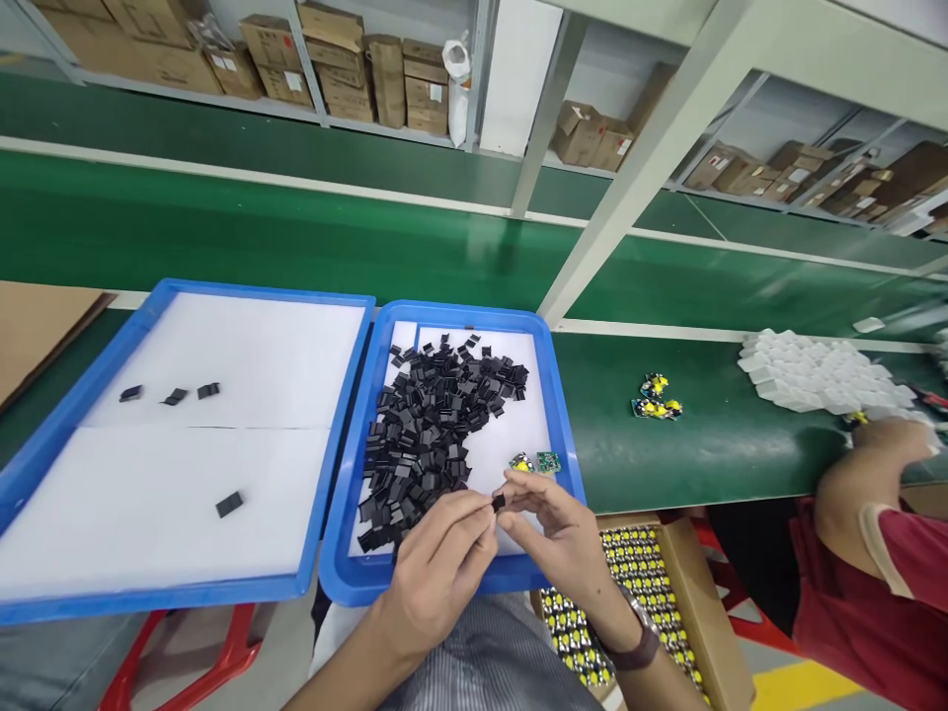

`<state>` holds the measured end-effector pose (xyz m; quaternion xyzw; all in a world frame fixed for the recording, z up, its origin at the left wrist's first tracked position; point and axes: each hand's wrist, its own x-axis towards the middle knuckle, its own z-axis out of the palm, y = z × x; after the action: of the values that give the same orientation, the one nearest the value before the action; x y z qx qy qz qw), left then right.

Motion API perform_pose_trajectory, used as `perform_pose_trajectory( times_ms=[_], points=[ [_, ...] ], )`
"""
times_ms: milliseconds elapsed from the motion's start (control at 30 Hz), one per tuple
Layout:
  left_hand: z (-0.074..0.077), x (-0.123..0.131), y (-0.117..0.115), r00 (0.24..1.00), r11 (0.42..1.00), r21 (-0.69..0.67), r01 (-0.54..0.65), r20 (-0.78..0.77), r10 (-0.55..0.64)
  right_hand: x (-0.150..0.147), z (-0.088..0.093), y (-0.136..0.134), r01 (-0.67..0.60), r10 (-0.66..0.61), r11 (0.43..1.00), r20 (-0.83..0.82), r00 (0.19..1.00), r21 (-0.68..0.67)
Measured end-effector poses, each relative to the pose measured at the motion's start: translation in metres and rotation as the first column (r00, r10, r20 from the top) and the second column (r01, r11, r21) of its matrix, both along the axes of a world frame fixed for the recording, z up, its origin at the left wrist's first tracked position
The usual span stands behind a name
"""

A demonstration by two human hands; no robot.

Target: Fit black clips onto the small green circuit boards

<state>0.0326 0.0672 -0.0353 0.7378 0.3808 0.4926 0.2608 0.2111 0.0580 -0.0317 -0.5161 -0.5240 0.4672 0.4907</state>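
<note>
My left hand [448, 553] pinches a small black piece [499, 503] between thumb and fingertips. From the other side, the thumb and index finger of my right hand [559, 533] close on the same piece; its exact shape is mostly hidden. Both hands are over the near edge of a blue tray [564, 425] lined with white. A heap of small black rectangular pieces [434, 425] covers much of that tray's left and middle. Just beyond my right fingers lie a small circuit board with yellow parts [521, 462] and a green circuit board [548, 461].
To the left, a second blue tray [337, 395] holds several scattered black pieces. Below right stands a carton [703, 602] filled with yellow-topped boards. More boards [656, 397] and white plastic parts [822, 370] lie on the green bench; a co-worker's arm [866, 484] is at far right. A slanting post [637, 178] rises behind.
</note>
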Motion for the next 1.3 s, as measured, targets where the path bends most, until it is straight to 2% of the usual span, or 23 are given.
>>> perform_pose_trajectory(
  times_ms=[67, 200, 300, 367, 433, 500, 567, 600, 633, 733, 833, 967, 1200, 1300],
  points=[
    [-0.006, 0.001, -0.004, 0.998, 0.999, 0.035, 0.031, -0.061, -0.028, -0.002, -0.004, -0.003, 0.007, -0.014, 0.997, -0.096, 0.995, -0.071],
    [-0.012, 0.006, -0.008, 0.996, 0.997, 0.035, 0.068, -0.061, -0.065, -0.002, -0.009, -0.007, 0.065, -0.086, 0.989, -0.165, 0.982, -0.131],
    [-0.009, 0.002, -0.005, 0.995, 0.999, -0.001, 0.046, -0.091, -0.046, 0.007, -0.012, -0.010, 0.137, -0.162, 0.979, -0.161, 0.974, -0.152],
    [-0.006, -0.004, 0.001, 0.978, 0.999, -0.042, 0.027, -0.204, -0.035, 0.017, -0.014, -0.014, 0.218, -0.239, 0.962, -0.124, 0.963, -0.166],
    [-0.005, -0.009, 0.007, 0.919, 0.994, -0.096, 0.049, -0.385, -0.082, 0.027, -0.016, -0.019, 0.302, -0.318, 0.939, -0.079, 0.945, -0.165],
    [-0.006, -0.010, 0.011, 0.823, 0.982, -0.162, 0.100, -0.541, -0.173, 0.033, -0.016, -0.022, 0.338, -0.344, 0.932, -0.030, 0.938, -0.132],
    [-0.009, -0.007, 0.012, 0.752, 0.967, -0.211, 0.145, -0.611, -0.246, 0.035, -0.015, -0.025, 0.321, -0.320, 0.943, 0.018, 0.947, -0.084],
    [-0.010, -0.004, 0.012, 0.745, 0.964, -0.220, 0.151, -0.615, -0.258, 0.035, -0.014, -0.027, 0.305, -0.303, 0.950, 0.036, 0.952, -0.070],
    [-0.011, -0.002, 0.011, 0.761, 0.964, -0.221, 0.145, -0.598, -0.251, 0.033, -0.013, -0.028, 0.294, -0.292, 0.954, 0.041, 0.956, -0.066],
    [-0.012, 0.000, 0.008, 0.890, 0.959, -0.280, 0.051, -0.423, -0.170, 0.026, -0.012, -0.031, 0.285, -0.287, 0.953, -0.008, 0.958, -0.107],
    [-0.009, 0.000, 0.005, 0.965, 0.899, -0.438, -0.021, -0.245, -0.097, 0.014, -0.013, -0.031, 0.216, -0.228, 0.968, -0.080, 0.970, -0.130],
    [-0.004, 0.001, 0.000, 0.985, 0.875, -0.482, 0.050, -0.119, -0.122, -0.001, -0.014, -0.028, 0.109, -0.130, 0.983, -0.136, 0.982, -0.149],
    [-0.007, -0.005, -0.009, 1.000, 0.785, -0.619, 0.022, 0.001, -0.027, -0.005, -0.015, -0.029, 0.104, -0.133, 0.975, -0.142, 0.981, -0.199],
    [-0.006, -0.010, -0.010, 0.993, 0.778, -0.621, 0.098, 0.107, -0.040, -0.005, -0.012, -0.029, 0.146, -0.161, 0.981, -0.109, 0.981, -0.132]
  ],
)
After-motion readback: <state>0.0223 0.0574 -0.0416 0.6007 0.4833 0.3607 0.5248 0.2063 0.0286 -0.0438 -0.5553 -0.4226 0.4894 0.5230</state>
